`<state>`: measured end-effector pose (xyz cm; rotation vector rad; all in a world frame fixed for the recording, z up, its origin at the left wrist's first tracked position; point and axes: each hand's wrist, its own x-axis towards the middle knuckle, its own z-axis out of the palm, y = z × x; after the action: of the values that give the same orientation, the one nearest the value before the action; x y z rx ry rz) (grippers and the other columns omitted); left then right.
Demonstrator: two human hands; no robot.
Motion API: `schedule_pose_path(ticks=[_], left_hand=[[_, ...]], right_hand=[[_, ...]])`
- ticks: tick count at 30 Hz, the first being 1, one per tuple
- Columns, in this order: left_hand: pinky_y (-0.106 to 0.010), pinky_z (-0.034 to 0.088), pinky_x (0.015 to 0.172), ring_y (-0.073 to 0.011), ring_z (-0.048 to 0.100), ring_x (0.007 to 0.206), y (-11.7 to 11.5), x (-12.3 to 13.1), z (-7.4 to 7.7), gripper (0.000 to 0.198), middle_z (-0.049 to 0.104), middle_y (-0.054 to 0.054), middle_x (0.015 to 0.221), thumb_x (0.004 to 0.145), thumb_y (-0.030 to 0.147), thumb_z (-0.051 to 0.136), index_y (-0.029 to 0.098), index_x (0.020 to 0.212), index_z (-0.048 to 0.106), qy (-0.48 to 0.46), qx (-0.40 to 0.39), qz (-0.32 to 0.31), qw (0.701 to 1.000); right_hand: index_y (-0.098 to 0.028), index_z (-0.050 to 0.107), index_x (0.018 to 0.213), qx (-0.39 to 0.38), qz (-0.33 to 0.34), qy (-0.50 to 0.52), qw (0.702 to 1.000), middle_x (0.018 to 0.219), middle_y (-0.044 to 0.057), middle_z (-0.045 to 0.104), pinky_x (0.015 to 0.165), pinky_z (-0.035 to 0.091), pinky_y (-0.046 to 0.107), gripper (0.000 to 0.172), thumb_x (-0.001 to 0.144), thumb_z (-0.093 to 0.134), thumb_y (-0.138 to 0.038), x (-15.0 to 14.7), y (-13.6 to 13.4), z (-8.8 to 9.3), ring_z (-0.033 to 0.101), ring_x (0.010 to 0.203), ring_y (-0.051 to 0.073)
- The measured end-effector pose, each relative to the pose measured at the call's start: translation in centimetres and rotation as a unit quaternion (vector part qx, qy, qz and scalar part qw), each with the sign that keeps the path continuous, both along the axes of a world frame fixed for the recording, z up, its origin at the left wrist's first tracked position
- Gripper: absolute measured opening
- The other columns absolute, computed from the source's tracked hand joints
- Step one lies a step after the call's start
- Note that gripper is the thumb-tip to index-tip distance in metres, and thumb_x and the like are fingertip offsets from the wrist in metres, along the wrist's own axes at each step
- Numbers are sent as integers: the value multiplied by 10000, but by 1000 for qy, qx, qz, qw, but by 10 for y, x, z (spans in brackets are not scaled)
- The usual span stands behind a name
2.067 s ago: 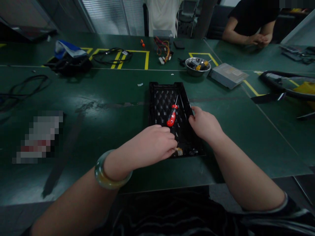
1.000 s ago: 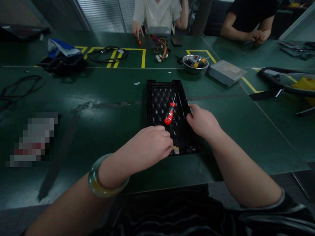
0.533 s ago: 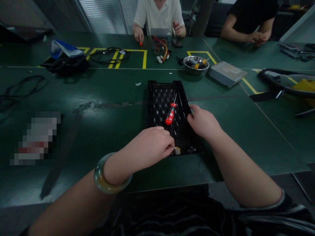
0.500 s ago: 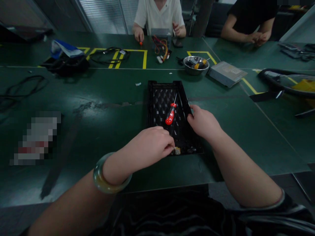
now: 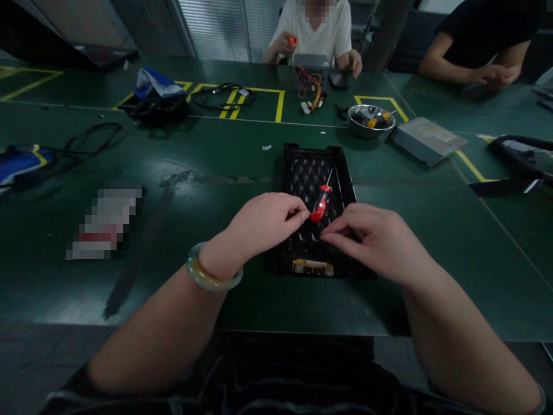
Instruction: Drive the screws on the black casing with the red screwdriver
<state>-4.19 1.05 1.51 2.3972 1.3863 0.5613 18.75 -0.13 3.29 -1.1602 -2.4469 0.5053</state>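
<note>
A black plastic case shell [image 5: 348, 187] with a dimpled floor lies in front of me on the green table. Inside it rests a screwdriver [image 5: 319, 208] with a red and black handle, its shaft pointing away. A small yellowish circuit board [image 5: 313, 267] sits at the shell's near end. My left hand [image 5: 272, 218] is over the shell's left side, closed in a pinch beside the screwdriver handle; what it holds, if anything, is hidden. Over the right side, my right hand [image 5: 382, 242] has thumb and fingertips pinched together, with nothing I can make out between them.
Beyond the shell stand a metal bowl [image 5: 370, 134] of tools and a flat grey metal box [image 5: 425, 141]. Black cables [image 5: 222, 98] and a blue-and-white bundle [image 5: 158, 85] lie further left. Across the table, one person [image 5: 317, 34] holds something orange; another person's hands [image 5: 496, 75] rest together.
My left hand has moved from the circuit board up toward the screwdriver handle. My right hand has left the shell's right wall and come in over it. The view has shifted left.
</note>
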Motion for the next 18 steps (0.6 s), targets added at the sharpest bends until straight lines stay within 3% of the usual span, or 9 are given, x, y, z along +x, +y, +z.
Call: schedule_pose_path(ticks=[2, 4, 9, 18], left_hand=[[-281, 463, 693, -164, 642, 786, 4, 0, -6, 275, 732, -26, 905, 952, 307, 487, 196, 942, 739, 28, 11, 10, 999], [-290, 468, 705, -172, 638, 790, 6, 0, -11, 276, 726, -31, 898, 952, 303, 484, 195, 941, 738, 49, 23, 17, 998], [-303, 478, 728, -189, 641, 825, 8, 3, -18, 292, 717, -42, 892, 962, 302, 465, 184, 941, 732, 72, 41, 6, 997], [-309, 494, 765, -195, 636, 861, 9, 4, -21, 288, 712, -48, 883, 954, 315, 488, 175, 945, 740, 76, 39, 4, 996]], right_hand=[[-248, 743, 904, -55, 91, -31, 994, 905, 3, 693, 759, 479, 262, 130, 901, 634, -319, -5, -6, -1, 641, 836, 140], [-260, 747, 925, -63, 118, -78, 988, 927, -6, 703, 766, 480, 271, 113, 891, 647, -300, -9, -8, -5, 648, 849, 143], [-273, 744, 961, -47, 118, -139, 982, 943, -16, 719, 772, 488, 288, 132, 886, 636, -262, -12, -8, -12, 661, 860, 157], [-230, 739, 917, -38, 98, -138, 985, 891, 6, 730, 769, 499, 301, 121, 866, 630, -225, -16, -13, -14, 663, 808, 162]])
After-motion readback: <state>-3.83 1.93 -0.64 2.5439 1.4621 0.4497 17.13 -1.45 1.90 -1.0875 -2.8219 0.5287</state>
